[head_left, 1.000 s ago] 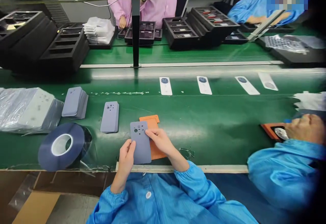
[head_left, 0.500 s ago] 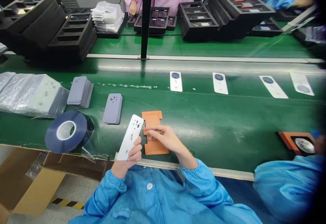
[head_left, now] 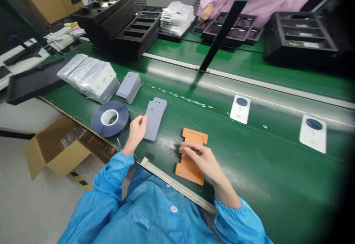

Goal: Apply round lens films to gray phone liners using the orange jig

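My left hand [head_left: 138,130] pinches the left edge of a grey phone back panel [head_left: 152,124] with camera holes near its top. That panel lies at a slight angle over a small stack of like grey panels [head_left: 162,102], partly covering it. My right hand [head_left: 201,159] hovers over or touches an orange fixture plate [head_left: 192,171], thumb and fingers brought together. Whatever its fingertips may hold is too small to make out. Left of my left hand stands a roll of blue film [head_left: 95,120].
Farther left are another grey panel stack [head_left: 129,85] and plastic-wrapped panels [head_left: 91,77]. White panels with dark discs [head_left: 240,110] lie on the green surface at right. A black post [head_left: 219,37] rises behind; black trays [head_left: 141,29] and a co-worker in pink [head_left: 271,0] are beyond.
My left hand has moved left; the white panel it held no longer shows, and it now grips a grey one at the stack. My view has turned left. My right hand stays at the orange plate.
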Motion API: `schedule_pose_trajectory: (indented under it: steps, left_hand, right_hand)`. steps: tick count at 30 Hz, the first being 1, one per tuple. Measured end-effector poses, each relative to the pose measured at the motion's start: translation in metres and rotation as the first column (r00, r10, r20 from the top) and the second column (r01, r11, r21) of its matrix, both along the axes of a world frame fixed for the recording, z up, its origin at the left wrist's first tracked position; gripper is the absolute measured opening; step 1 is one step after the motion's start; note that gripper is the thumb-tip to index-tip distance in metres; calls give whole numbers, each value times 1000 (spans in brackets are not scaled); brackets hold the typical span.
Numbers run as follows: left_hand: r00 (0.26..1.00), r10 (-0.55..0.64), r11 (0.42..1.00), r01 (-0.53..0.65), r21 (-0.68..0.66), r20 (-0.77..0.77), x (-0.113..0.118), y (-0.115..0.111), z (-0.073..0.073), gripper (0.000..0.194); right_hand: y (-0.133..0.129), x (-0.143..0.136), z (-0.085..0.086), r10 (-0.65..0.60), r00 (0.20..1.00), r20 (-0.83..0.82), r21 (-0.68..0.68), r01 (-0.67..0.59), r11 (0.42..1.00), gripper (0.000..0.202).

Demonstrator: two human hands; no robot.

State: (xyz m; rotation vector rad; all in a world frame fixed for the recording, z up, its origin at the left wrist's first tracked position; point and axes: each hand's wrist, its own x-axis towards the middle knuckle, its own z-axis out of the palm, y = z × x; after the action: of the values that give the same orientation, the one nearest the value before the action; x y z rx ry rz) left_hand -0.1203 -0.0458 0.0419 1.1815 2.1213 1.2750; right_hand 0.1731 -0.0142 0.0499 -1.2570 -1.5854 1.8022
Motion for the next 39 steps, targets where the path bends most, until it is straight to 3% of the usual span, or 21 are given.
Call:
schedule_pose_trajectory:
  steps: [3, 5, 8, 10, 12, 14, 17, 20, 22, 24, 27, 31, 33, 36, 39]
  left_hand:
    - [982, 72, 997, -72, 9, -176, -12, 17, 4, 22]
    - [951, 119, 992, -105, 67, -285, -15, 12, 8, 27]
    - [925, 169, 975, -107, 195, -340, -18, -22, 17, 27]
    - [897, 283, 945, -201, 257, -340, -22, -55, 21, 23]
    - [847, 355, 934, -304, 187, -396, -26, -87, 22, 22]
    - [805, 353, 931, -353, 93, -478, -28, -112, 16, 20]
    - [786, 322, 933, -357, 38, -527, -25, -130, -3, 25]
    - [843, 309, 941, -338, 14, -441, -15, -128, -23, 43]
    - [875, 309, 945, -327, 13, -372, -6, -121, -29, 44]
    - [895, 272, 960, -279, 33, -354, 7, -115, -29, 35]
    - [906, 126, 992, -126, 26, -404, 30, -113, -21, 16]
    - [930, -38, 999, 29, -31, -366, 46, -119, -11, 10]
    - [965, -6, 1000, 5, -5, -263, 38, -122, -9, 7]
    - [975, 180, 984, -179, 21, -134, 11, -124, -11, 24]
    - [956, 260, 965, -261, 9, -140, -14, -125, -18, 33]
  right_hand:
    - [-1, 0, -1, -6, 1000, 18, 19, 5, 1000, 62]
    - [-1, 4, -2, -7, 999, 34, 34, 6, 999, 62]
    - [1, 12, -3, -14, 998, 67, 53, 10, 999, 62]
    - [4, 14, -3, -7, 996, 88, 58, 1, 998, 62]
    - [8, 10, -2, 32, 994, 102, 57, -38, 998, 62]
    - [12, -1, 2, 110, 989, 103, 57, -117, 992, 60]
    - [15, -33, 13, 278, 956, 93, 89, -286, 954, 53]
    - [14, -76, 26, 426, 899, 104, 178, -438, 881, 45]
    - [11, -106, 31, 488, 863, 129, 239, -505, 830, 42]
    - [7, -133, 31, 520, 838, 165, 282, -546, 789, 43]
    - [4, -166, 22, 504, 825, 255, 327, -564, 758, 47]
    - [1, -186, 9, 460, 783, 419, 374, -610, 699, 26]
    - [1, -186, 6, 471, 761, 447, 361, -635, 683, 22]
    - [2, -179, 5, 460, 769, 444, 337, -619, 710, 23]
    - [2, -172, 6, 425, 798, 428, 332, -576, 747, 26]
